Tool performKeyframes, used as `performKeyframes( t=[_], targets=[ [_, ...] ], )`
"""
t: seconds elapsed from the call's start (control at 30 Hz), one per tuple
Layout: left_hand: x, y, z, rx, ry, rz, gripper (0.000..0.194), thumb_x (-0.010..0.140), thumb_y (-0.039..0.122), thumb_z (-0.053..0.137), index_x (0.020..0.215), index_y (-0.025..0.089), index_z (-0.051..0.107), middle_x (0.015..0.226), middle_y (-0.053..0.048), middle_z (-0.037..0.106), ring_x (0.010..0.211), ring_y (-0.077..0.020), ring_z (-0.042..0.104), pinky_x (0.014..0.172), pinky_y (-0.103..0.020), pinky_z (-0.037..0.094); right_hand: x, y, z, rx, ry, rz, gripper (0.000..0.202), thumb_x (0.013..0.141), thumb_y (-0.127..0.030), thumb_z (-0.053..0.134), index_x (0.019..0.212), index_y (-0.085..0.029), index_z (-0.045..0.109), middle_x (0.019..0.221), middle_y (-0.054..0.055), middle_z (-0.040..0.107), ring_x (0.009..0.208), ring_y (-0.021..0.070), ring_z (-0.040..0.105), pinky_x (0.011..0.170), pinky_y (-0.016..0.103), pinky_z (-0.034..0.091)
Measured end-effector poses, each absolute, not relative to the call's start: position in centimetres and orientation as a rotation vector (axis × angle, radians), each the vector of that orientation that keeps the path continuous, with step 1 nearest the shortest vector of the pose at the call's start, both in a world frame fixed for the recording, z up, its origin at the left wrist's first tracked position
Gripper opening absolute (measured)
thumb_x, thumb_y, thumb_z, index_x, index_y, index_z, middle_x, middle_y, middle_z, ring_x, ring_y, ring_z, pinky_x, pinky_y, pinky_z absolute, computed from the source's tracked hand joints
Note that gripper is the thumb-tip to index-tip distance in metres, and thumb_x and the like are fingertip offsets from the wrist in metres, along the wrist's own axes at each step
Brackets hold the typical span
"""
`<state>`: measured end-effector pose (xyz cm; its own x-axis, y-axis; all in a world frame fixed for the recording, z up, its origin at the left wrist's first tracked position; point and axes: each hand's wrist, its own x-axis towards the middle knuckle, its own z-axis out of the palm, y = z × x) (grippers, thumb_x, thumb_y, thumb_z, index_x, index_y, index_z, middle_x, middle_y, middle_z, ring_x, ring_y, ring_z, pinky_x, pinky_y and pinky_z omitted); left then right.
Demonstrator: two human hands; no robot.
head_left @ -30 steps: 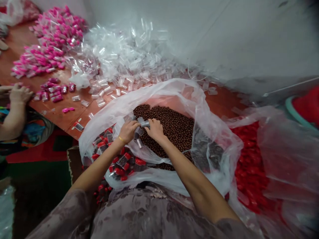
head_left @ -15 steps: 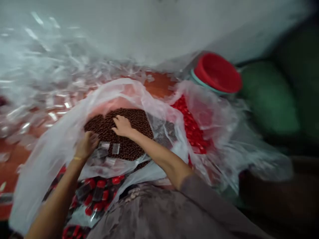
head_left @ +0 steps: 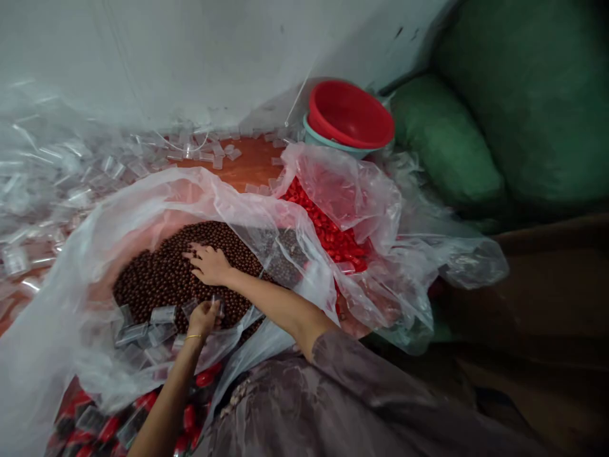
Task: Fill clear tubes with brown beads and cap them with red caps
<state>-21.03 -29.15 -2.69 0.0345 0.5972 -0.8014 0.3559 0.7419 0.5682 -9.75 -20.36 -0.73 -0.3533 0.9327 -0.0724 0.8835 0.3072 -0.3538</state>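
My right hand point(head_left: 210, 264) lies with fingers spread on a heap of small round brown balls point(head_left: 157, 273) inside a large translucent plastic bag point(head_left: 114, 216). Just below it, my left hand point(head_left: 203, 318) pinches a small clear plastic container point(head_left: 217, 306) over the near side of the heap; fingers partly cover it. Several more clear containers point(head_left: 163, 315) rest on the balls to the left of that hand. Under the bag's near edge are red-capped containers with dark contents point(head_left: 109, 428).
Right of the bag, another clear bag point(head_left: 371, 190) holds red caps point(head_left: 328, 228). A red basin point(head_left: 352, 114) sits in a light blue basin point(head_left: 311, 134) by the wall. Loose clear containers point(head_left: 71, 184) pile up at the left. Green sacks point(head_left: 442, 133) stand at the right.
The view has swung to the right. My left hand has moved from the heap's left edge to just below my right hand and now holds a clear container. My right hand stays on the balls.
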Motion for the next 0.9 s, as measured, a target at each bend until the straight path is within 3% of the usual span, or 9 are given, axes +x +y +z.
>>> performKeyframes(
  t=[0.13, 0.27, 0.4, 0.47, 0.57, 0.67, 0.8, 0.9],
  targets=[
    [-19.9, -28.9, -3.0, 0.681, 1.571, 0.418, 0.023, 0.057, 0.031, 0.064, 0.065, 0.015, 0.05, 0.045, 0.003, 0.055, 0.037, -0.0095, 0.049, 0.043, -0.024, 0.046, -9.0, -24.1, -0.2, -1.865, -2.256, 0.659, 0.032, 0.087, -0.039, 0.036, 0.106, -0.025, 0.057, 0.118, 0.006, 0.051, 0.101, 0.0222, 0.046, 0.078, 0.039, 0.044],
    [-19.9, -29.8, -3.6, 0.819, 1.409, 0.614, 0.033, 0.043, 0.031, 0.068, 0.067, 0.014, 0.053, 0.058, 0.0, 0.061, 0.05, -0.0113, 0.055, 0.053, -0.026, 0.05, -8.8, -27.7, 1.3, -1.778, -2.244, 0.802, 0.028, 0.085, -0.038, 0.042, 0.104, -0.028, 0.06, 0.105, 0.003, 0.058, 0.097, 0.0206, 0.05, 0.086, 0.045, 0.038],
    [-20.4, -30.6, -3.7, 1.108, 1.456, 0.802, 0.04, 0.047, 0.038, 0.067, 0.078, 0.015, 0.059, 0.08, -0.004, 0.066, 0.074, -0.0165, 0.061, 0.074, -0.03, 0.051, -6.4, -30.0, 4.1, -1.676, -2.054, 0.751, 0.032, 0.083, -0.041, 0.046, 0.112, -0.031, 0.056, 0.122, 0.002, 0.052, 0.109, 0.0212, 0.047, 0.098, 0.055, 0.024],
    [-20.8, -30.6, -3.3, 1.285, 1.531, 0.8, 0.042, 0.054, 0.041, 0.065, 0.087, 0.016, 0.06, 0.094, -0.007, 0.066, 0.09, -0.0205, 0.061, 0.087, -0.035, 0.047, -3.3, -30.5, 5.5, -1.633, -1.896, 0.695, 0.033, 0.085, -0.04, 0.043, 0.114, -0.029, 0.055, 0.129, 0.003, 0.047, 0.114, 0.0186, 0.046, 0.1, 0.045, 0.028],
    [-21.5, -30.5, -2.5, 1.535, 1.541, 0.824, 0.04, 0.06, 0.045, 0.063, 0.088, 0.017, 0.062, 0.116, -0.01, 0.059, 0.11, -0.0251, 0.053, 0.1, -0.04, 0.037, 3.6, -30.5, 6.5, -1.675, -1.695, 0.618, 0.034, 0.088, -0.034, 0.038, 0.115, -0.022, 0.055, 0.125, 0.004, 0.052, 0.112, 0.0116, 0.05, 0.095, 0.026, 0.037],
    [-22.0, -30.6, -1.8, 1.614, 1.584, 0.788, 0.042, 0.058, 0.05, 0.063, 0.085, 0.018, 0.063, 0.111, -0.01, 0.062, 0.108, -0.0278, 0.054, 0.099, -0.042, 0.037, 11.6, -29.8, 5.9, -1.986, -1.576, 0.453, 0.031, 0.088, -0.028, 0.039, 0.111, -0.018, 0.057, 0.116, 0.005, 0.059, 0.109, 0.012, 0.051, 0.096, 0.024, 0.036],
    [-21.6, -31.6, -1.3, 1.474, 1.761, 0.64, 0.048, 0.056, 0.054, 0.062, 0.092, 0.022, 0.063, 0.1, -0.006, 0.066, 0.099, -0.029, 0.059, 0.094, -0.046, 0.042, 20.7, -27.4, 4.2, -2.17, -1.473, 0.342, 0.029, 0.084, -0.021, 0.049, 0.108, -0.006, 0.057, 0.112, 0.016, 0.058, 0.108, 0.0224, 0.051, 0.094, 0.037, 0.038],
    [-20.4, -32.2, -0.9, 1.332, 1.765, 0.697, 0.048, 0.056, 0.055, 0.063, 0.091, 0.023, 0.061, 0.096, -0.005, 0.066, 0.092, -0.0258, 0.061, 0.087, -0.041, 0.048, 24.9, -23.6, 3.3, -2.166, -1.412, 0.281, 0.033, 0.082, -0.026, 0.055, 0.11, -0.008, 0.054, 0.112, 0.013, 0.056, 0.104, 0.0224, 0.053, 0.089, 0.042, 0.043]
  ],
)
